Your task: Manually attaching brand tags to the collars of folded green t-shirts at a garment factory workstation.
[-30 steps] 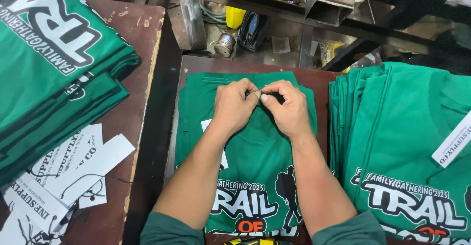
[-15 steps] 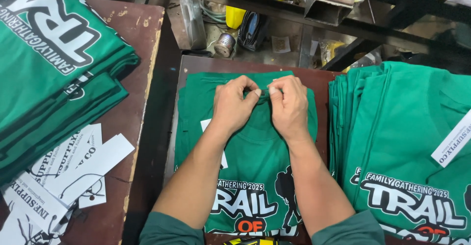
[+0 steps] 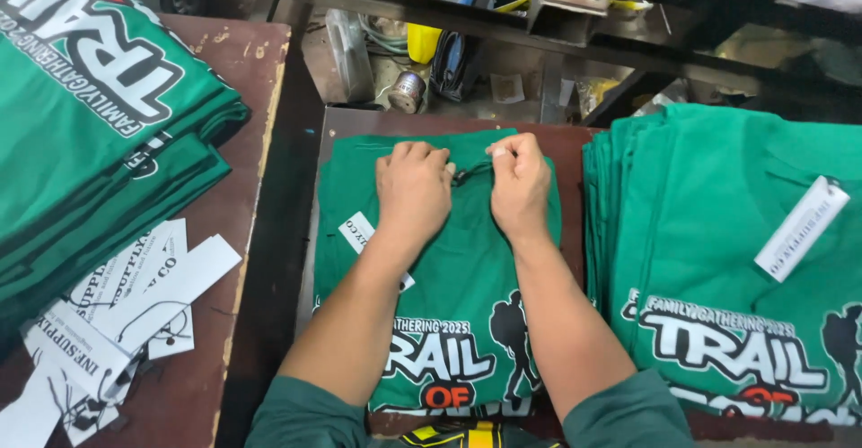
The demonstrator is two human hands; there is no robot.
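Observation:
A green printed t-shirt (image 3: 449,277) lies flat on a dark brown board, collar end away from me. My left hand (image 3: 413,188) and my right hand (image 3: 518,181) rest on its upper part near the collar. Both pinch a thin dark string (image 3: 469,175) that runs between their fingertips. A white paper tag (image 3: 357,232) lies on the shirt, partly hidden under my left forearm.
A stack of green printed shirts (image 3: 736,259) with a white tag (image 3: 801,228) on top lies at the right. Another green stack (image 3: 90,134) sits at the left, with several loose white tags (image 3: 126,313) on a brown table. Tools and clutter fill the back shelf (image 3: 449,44).
My hands have drawn a little apart along the collar, the left moving left and flattening on the shirt. The dark string now shows between them.

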